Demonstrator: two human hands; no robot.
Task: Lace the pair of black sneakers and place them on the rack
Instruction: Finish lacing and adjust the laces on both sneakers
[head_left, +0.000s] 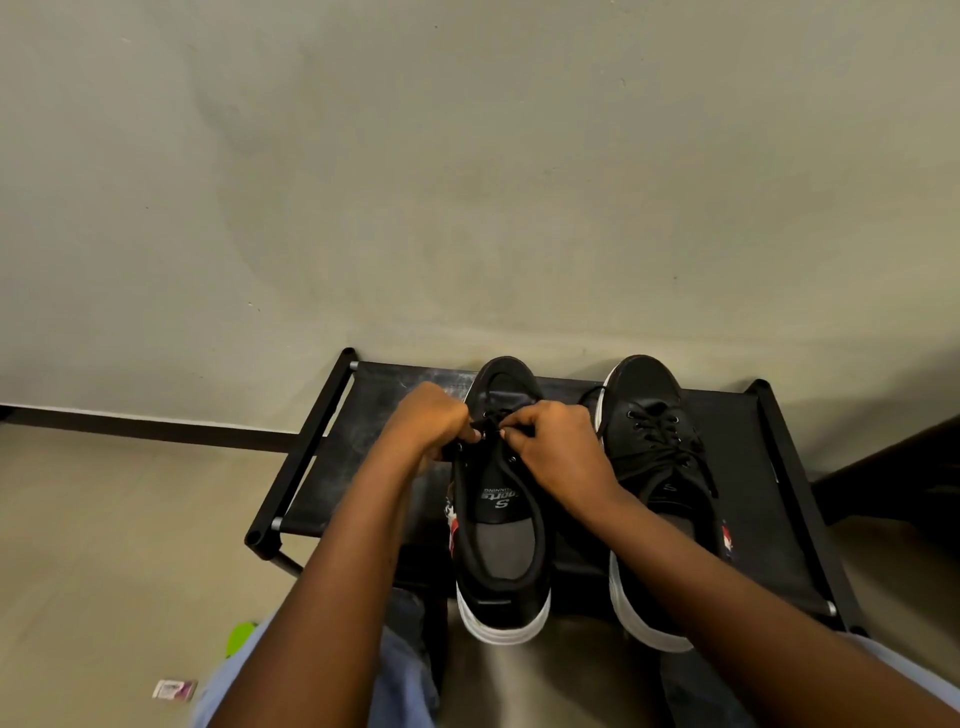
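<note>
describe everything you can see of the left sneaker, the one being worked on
The left sneaker is a black low-top with a white sole, standing upright on the black rack, toe toward the wall, heel jutting past the near edge. Its tongue carries pale printed lettering, the insole looks grey, and a red and white patch shows on its outer side. Only its front eyelets are laced. The left hand and right hand pinch the black lace over the eyelets. The laced second sneaker stands beside it, apart.
</note>
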